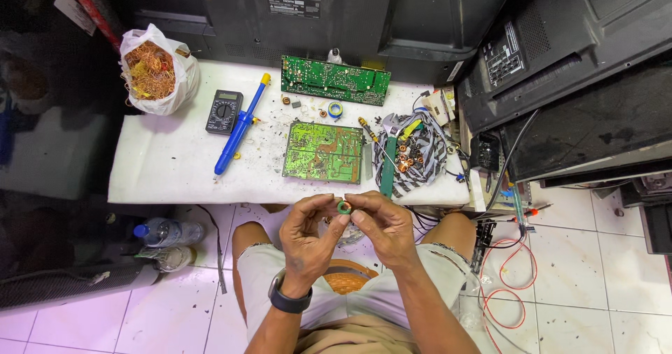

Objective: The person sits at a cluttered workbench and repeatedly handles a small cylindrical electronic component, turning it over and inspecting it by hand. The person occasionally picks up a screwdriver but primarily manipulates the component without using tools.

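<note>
Low white bench (pixel 168 175), top speckled with debris. On it, left to right: plastic bag of copper wire scrap (pixel 155 70), black multimeter (pixel 224 112), blue desoldering pump (pixel 240 128), two green circuit boards (pixel 334 79) (pixel 325 152), small tape roll (pixel 336 109), striped cloth (pixel 418 154) holding copper coils.

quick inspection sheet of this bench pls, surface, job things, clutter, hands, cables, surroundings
surface: low white table, speckled with small debris.
job's things: small green ring pinched between both hands above the lap.
clutter: two green circuit boards, black multimeter, blue desoldering pump, bag of copper wire, striped cloth holding copper coils, tape roll.
grippers: left hand, with a dark wrist band, and right hand both grip the ring.
cables: red wire looped on the floor tiles.
surroundings: black television backs, plastic bottles under the table.
</note>
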